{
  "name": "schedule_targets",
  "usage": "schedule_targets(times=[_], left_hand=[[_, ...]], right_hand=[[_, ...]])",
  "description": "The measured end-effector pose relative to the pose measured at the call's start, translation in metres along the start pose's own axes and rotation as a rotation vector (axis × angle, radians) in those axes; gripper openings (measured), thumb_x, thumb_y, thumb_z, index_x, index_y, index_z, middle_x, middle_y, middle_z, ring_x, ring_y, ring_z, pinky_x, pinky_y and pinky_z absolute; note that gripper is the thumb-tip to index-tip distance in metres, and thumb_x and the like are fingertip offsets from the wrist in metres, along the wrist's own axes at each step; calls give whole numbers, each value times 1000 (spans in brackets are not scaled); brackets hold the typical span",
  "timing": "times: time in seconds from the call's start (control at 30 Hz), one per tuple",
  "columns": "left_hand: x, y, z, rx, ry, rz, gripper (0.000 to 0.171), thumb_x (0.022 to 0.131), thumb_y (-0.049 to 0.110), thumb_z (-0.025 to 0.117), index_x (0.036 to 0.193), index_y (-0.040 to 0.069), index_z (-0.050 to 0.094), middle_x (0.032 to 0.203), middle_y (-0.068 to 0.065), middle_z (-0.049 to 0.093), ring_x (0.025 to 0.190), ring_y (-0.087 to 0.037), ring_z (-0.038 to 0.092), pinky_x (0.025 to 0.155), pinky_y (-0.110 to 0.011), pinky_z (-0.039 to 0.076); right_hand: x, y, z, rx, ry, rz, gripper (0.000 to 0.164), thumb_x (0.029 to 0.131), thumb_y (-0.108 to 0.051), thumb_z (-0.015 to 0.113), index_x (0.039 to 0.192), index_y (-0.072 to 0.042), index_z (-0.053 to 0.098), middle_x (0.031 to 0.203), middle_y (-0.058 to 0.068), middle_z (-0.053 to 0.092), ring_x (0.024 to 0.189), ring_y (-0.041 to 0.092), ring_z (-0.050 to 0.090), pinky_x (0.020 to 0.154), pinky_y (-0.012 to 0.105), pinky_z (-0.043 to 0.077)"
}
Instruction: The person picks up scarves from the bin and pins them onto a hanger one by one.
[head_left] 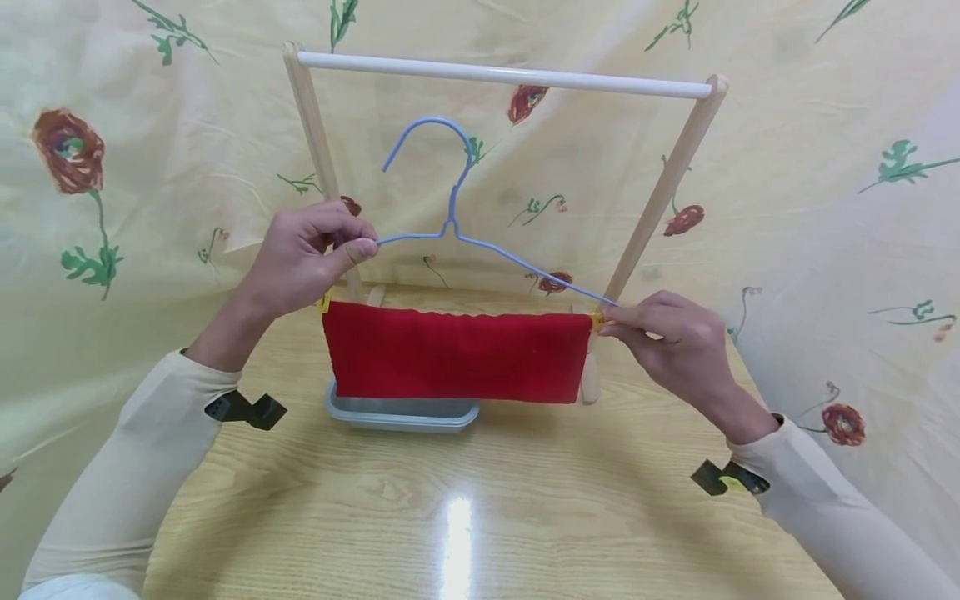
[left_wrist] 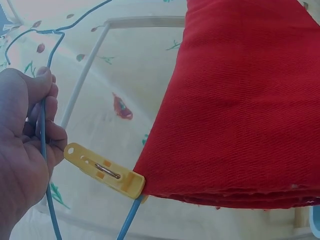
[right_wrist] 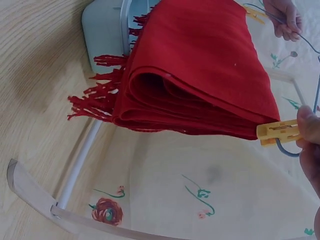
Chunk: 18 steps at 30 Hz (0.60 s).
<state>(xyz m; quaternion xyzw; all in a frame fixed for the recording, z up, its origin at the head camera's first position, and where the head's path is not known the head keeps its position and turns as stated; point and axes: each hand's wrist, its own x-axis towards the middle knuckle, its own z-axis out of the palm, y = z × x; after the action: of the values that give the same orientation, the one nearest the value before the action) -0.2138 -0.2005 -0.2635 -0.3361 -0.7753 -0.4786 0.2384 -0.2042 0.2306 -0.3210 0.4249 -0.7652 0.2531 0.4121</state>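
Note:
A folded red scarf (head_left: pixel 457 354) with fringe hangs over the lower part of a blue wire clothes hanger (head_left: pixel 454 200). My left hand (head_left: pixel 311 254) grips the hanger's left shoulder wire. In the left wrist view, a yellow clothespin (left_wrist: pixel 105 171) clips the scarf's corner to the wire, just beyond the left fingers. At the other end, my right hand (head_left: pixel 675 342) pinches a second yellow clothespin (right_wrist: pixel 278 132), which sits on the scarf's edge beside the hanger's bend. The scarf's fringe (right_wrist: pixel 97 92) dangles below in the right wrist view.
Behind the hanger stands a rack with wooden legs (head_left: pixel 663 196) and a white top bar (head_left: pixel 502 73). A grey-blue plastic tub (head_left: pixel 405 417) sits on the wooden table (head_left: pixel 360 508) under the scarf. Floral cloth (head_left: pixel 825 250) covers the background.

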Motion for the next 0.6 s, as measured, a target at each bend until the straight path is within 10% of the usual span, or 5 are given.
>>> schedule_targets(times=[0.6], left_hand=[[-1, -6, 5, 8, -4, -21, 8, 84, -12, 76, 88, -5, 75, 72, 0, 53, 62, -13, 44, 54, -22, 34]], right_hand=[[-4, 0, -2, 190, 75, 126, 55, 86, -51, 79, 99, 3, 79, 89, 12, 77, 75, 2, 61, 74, 14, 47]])
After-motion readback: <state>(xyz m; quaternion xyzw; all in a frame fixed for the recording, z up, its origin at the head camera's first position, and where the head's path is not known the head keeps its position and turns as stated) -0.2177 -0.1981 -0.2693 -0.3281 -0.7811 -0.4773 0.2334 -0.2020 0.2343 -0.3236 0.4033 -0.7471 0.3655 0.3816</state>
